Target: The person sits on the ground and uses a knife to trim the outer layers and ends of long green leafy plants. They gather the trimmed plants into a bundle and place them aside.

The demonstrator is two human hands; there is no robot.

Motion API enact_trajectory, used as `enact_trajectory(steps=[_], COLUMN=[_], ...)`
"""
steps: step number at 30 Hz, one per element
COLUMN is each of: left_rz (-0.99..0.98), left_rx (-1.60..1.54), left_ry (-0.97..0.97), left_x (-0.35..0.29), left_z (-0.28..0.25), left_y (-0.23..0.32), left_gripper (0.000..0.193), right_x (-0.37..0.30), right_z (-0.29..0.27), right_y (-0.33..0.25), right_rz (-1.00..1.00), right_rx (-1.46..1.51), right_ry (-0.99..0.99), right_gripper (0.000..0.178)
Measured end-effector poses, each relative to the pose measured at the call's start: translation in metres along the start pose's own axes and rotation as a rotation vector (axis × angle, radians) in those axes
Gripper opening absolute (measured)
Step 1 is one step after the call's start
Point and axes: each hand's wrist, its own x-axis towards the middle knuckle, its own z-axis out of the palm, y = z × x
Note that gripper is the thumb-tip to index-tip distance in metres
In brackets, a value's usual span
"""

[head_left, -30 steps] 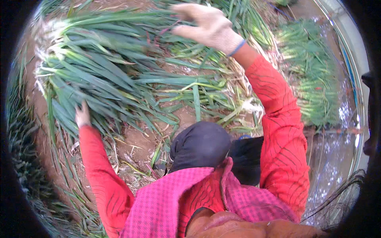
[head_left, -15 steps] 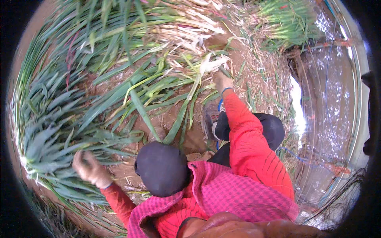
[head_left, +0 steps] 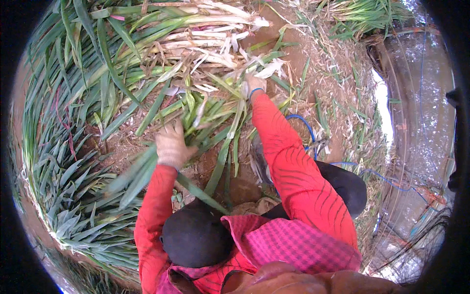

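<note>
Green onions (head_left: pixel 215 44) with long green leaves and pale stalk ends lie heaped on the soil before me. My right hand (head_left: pixel 255 84) is closed round stalks at the pale end of a few loose green onions, beside white peelings (head_left: pixel 271 68); its fingertips are partly hidden. From there, long leaves trail down between my legs. Lower left of it, my left hand (head_left: pixel 171 144), in a pale glove, hangs over the leaves with thumb and fingers apart. Nothing shows in its grasp, and its fingertips blur slightly.
More green onions (head_left: pixel 78 210) are piled along the left side. A further bunch (head_left: pixel 362 17) lies at the far right. A blue cord (head_left: pixel 308 125) loops beside my right leg (head_left: pixel 342 186). Past a raised edge, a brown shiny sheet or wet surface (head_left: pixel 416 108) runs along the right.
My left hand has swung right and forward from the left pile to the leaves in the middle. My right hand has shifted slightly left. The whole view has tilted a little.
</note>
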Motion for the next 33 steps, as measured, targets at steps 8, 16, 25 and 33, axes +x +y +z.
enact_trajectory(steps=[8, 16, 25, 33], left_rz=[0.021, 0.253, 0.245, -0.081], left_rx=[-0.452, -0.744, -1.366, -1.476], left_ry=[0.452, 0.521, 0.287, 0.491], left_x=[-0.049, -0.029, -0.027, -0.068], left_z=[0.014, -0.063, -0.106, -0.091], left_y=[0.001, 0.077, -0.005, -0.074], left_gripper=[0.091, 0.089, 0.040, 0.048], right_x=[-0.065, -0.190, -0.050, -0.053], right_z=[-0.124, -0.176, -0.086, -0.011], right_y=[0.028, -0.126, -0.029, -0.049], right_rz=[-0.017, -0.708, -0.151, -0.090], right_rx=[1.315, 0.799, 0.371, -0.268], right_ry=[-0.540, -0.834, -0.242, -0.008], right_gripper=[0.049, 0.050, 0.064, 0.105])
